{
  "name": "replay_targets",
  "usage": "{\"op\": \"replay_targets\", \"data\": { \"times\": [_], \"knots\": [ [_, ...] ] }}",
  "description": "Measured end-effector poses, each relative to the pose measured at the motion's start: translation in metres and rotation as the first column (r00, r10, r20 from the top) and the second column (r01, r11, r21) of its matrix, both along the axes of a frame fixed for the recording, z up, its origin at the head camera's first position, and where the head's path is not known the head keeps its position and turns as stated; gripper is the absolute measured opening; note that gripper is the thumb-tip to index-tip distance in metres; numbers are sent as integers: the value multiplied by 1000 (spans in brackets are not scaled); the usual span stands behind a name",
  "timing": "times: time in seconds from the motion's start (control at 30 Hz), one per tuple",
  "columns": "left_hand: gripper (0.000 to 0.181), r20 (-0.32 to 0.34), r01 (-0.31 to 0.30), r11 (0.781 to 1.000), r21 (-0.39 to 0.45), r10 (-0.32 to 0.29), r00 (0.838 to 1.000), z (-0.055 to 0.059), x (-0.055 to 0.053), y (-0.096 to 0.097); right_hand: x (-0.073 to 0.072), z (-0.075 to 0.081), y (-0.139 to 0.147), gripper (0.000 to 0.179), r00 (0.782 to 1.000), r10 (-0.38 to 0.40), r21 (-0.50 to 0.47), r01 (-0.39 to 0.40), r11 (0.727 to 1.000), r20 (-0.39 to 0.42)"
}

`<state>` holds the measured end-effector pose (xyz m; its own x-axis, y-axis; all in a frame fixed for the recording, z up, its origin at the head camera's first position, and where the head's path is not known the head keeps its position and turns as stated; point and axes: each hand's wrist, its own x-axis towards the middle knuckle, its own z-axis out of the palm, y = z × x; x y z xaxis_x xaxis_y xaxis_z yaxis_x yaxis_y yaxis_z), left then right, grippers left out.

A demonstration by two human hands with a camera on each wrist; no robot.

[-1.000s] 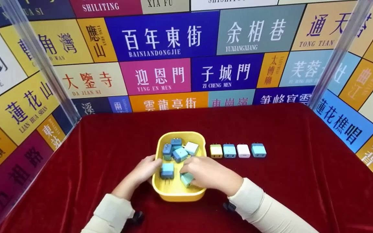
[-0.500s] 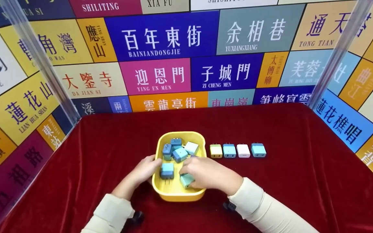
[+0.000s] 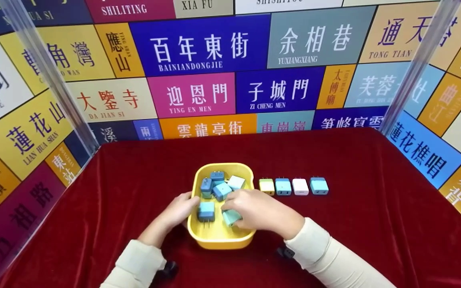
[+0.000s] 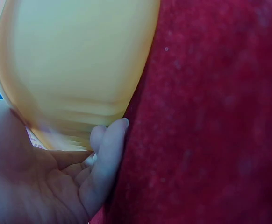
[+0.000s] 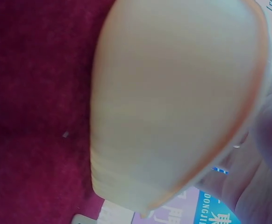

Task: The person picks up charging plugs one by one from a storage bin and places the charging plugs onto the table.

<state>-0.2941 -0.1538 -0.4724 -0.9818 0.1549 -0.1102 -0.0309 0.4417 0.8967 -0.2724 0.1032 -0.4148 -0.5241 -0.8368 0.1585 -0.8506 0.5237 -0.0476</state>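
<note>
In the head view, a yellow plastic basket (image 3: 218,243) stands on the red cloth with several blue and teal plug-in chargers inside. My left hand (image 3: 180,208) holds its left side, thumb at the rim; the left wrist view shows the fingers against the outer wall (image 4: 80,60). Reaching over the right rim, my right hand (image 3: 262,212) grips a mint-green charger (image 3: 231,218) inside the basket. Its fingertips are partly hidden. A two-tone blue charger (image 3: 206,212) lies left of it, prongs toward me. In the right wrist view the basket wall (image 5: 173,93) hides the fingers.
Right of the basket, a row on the red cloth (image 3: 354,224) holds a yellow-green charger (image 3: 266,187), a blue one (image 3: 283,187), a white one (image 3: 300,187) and another blue one (image 3: 319,186). Behind rises a wall of coloured street-name signs (image 3: 198,44).
My right hand has shifted slightly up, and the mint-green charger has moved a little with it. A dark charger glimpsed beyond the knuckles is now hidden. My left hand keeps its place.
</note>
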Motion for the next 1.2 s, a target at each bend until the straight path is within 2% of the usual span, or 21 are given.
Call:
{"op": "replay_targets", "data": {
  "times": [0.37,0.6,0.83,1.2],
  "knots": [
    [43,2,-9,1000,-18,9,1000,1,1,0,3,21,10,39,999,6,-51,-4,999,47],
    [43,8,-5,1000,-18,5,1000,1,0,0,1,36,25,40,1000,5,-108,-3,994,23],
    [42,1,5,1000,-15,-5,1000,2,1,0,-3,46,40,35,1000,-7,-123,7,992,-3],
    [43,10,9,1000,-11,-9,1000,1,1,0,-8,62,67,39,991,-124,-137,129,982,47]
  ]
}}
